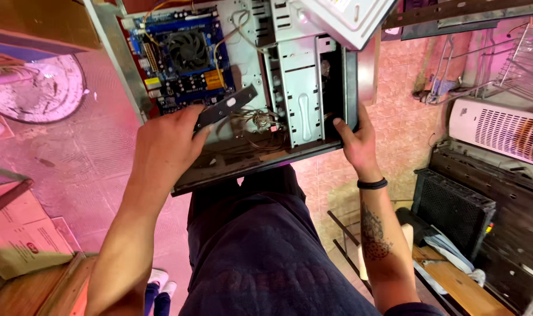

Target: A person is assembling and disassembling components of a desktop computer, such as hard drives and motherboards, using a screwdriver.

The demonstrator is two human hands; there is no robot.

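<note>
An open desktop computer case (304,88) rests on my lap, its side panel off. Inside lies a blue motherboard (181,58) with a black cooler fan (187,50) and loose wires (257,120). My left hand (167,140) holds a flat black drive (225,107) over the case's lower inside. My right hand (357,140) grips the case's front edge beside the metal drive bay (301,111). A black band sits on my right wrist.
A white slatted appliance (500,131) and black equipment boxes (453,208) stand at the right. Cardboard boxes (20,240) lie at the lower left, a round pale object (38,90) on the floor at the left. A wire rack (524,64) is at the upper right.
</note>
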